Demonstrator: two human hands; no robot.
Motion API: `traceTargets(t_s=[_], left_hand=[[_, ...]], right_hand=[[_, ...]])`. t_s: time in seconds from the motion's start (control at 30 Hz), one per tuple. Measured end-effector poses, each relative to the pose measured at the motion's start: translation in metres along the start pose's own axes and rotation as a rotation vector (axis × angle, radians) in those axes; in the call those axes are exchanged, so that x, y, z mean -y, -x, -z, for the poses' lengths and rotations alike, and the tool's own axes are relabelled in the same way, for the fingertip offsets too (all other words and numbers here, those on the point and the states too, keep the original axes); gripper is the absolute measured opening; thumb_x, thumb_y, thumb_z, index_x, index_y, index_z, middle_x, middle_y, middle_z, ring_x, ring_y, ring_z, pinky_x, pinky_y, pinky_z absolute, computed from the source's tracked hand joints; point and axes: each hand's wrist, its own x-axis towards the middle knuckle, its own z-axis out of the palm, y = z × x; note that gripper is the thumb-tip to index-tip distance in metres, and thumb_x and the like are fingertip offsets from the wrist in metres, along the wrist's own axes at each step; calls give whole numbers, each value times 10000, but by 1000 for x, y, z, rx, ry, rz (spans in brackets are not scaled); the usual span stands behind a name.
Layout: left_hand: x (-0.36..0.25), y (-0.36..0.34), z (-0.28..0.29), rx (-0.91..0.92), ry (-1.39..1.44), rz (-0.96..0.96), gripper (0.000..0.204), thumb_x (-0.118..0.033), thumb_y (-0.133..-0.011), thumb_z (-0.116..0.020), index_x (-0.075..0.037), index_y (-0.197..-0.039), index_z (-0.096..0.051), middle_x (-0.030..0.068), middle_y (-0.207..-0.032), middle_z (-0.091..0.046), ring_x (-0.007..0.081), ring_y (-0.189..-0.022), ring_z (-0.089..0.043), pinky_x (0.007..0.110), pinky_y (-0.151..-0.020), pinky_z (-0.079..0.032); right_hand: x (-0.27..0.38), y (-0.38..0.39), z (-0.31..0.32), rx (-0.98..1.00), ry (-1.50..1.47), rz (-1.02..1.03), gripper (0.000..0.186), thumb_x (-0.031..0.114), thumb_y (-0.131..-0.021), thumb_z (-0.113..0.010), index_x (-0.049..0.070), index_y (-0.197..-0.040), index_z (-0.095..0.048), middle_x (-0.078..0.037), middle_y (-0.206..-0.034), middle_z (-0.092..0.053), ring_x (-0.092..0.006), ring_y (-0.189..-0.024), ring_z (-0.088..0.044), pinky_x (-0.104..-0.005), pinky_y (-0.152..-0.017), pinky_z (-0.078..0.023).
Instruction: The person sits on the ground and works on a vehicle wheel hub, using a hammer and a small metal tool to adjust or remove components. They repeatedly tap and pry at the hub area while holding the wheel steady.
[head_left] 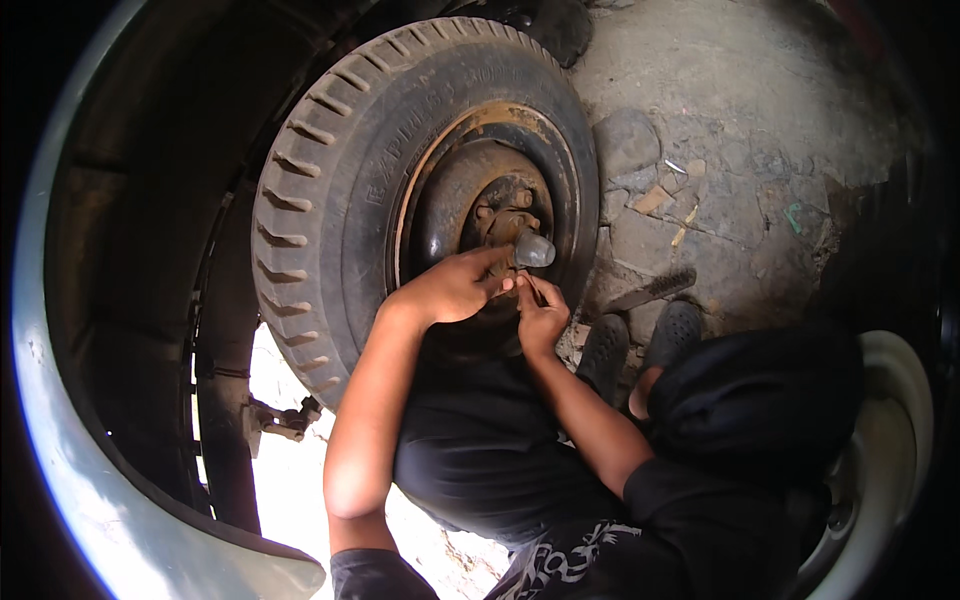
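Note:
A black tyre (330,180) with deep tread stands on a rusty steel rim (510,115) under the wheel arch. From the hub (505,225) at its middle, a grey rounded cap (535,250) sticks out, with bolt heads around it. Just below the cap, my left hand (450,287) reaches in from the left, thumb and fingers brought together at the hub's lower edge. My right hand (541,318) meets it there, its thumb and forefinger pinched. Whatever lies between the fingertips is too small to make out.
A pale fender (60,400) curves along the left. Stone chips and scraps lie on the cracked floor (720,200) at right, with a dark toothed strip (650,290) by my shoes (672,335). Another pale wheel rim (890,440) stands at the lower right.

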Motion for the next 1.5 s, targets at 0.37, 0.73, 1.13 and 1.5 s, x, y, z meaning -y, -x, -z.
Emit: traceTargets(t_s=[0.37,0.73,1.13,1.5], left_hand=[[-3,0,5,-8,-36,-27,624,-382,-1095,-676,-68,-1615,-533,243,-1588,-591,387,-1487,-556,422,-1229,-423],[-8,-1,5,6,-3,3,622,-363,-1093,-678,-54,-1612,-532,243,-1604,-575,392,-1500,-541,424,-1231,-422],[-6,1,6,-14,-49,-19,624,-367,-1095,-674,-66,-1620,-525,252,-1609,-566,386,-1498,-547,424,-1235,-424],[-4,0,5,-17,-42,-18,611,-377,-1096,-670,-83,-1615,-537,242,-1571,-606,387,-1473,-572,426,-1215,-437]], right_hand=[[0,-5,-4,11,-4,20,194,133,-996,-839,15,-1150,-844,-52,-972,-741,-90,-679,-642,-284,-625,-514],[6,-5,-6,15,-71,-111,171,110,-967,-861,16,-1110,-847,-59,-950,-755,-109,-683,-683,-274,-601,-538],[7,0,-6,-28,26,154,181,100,-980,-838,30,-1147,-851,-55,-898,-703,-121,-709,-650,-308,-652,-525],[11,-9,5,9,86,114,183,90,-947,-858,41,-1123,-860,-74,-839,-703,-155,-751,-645,-327,-701,-524]])
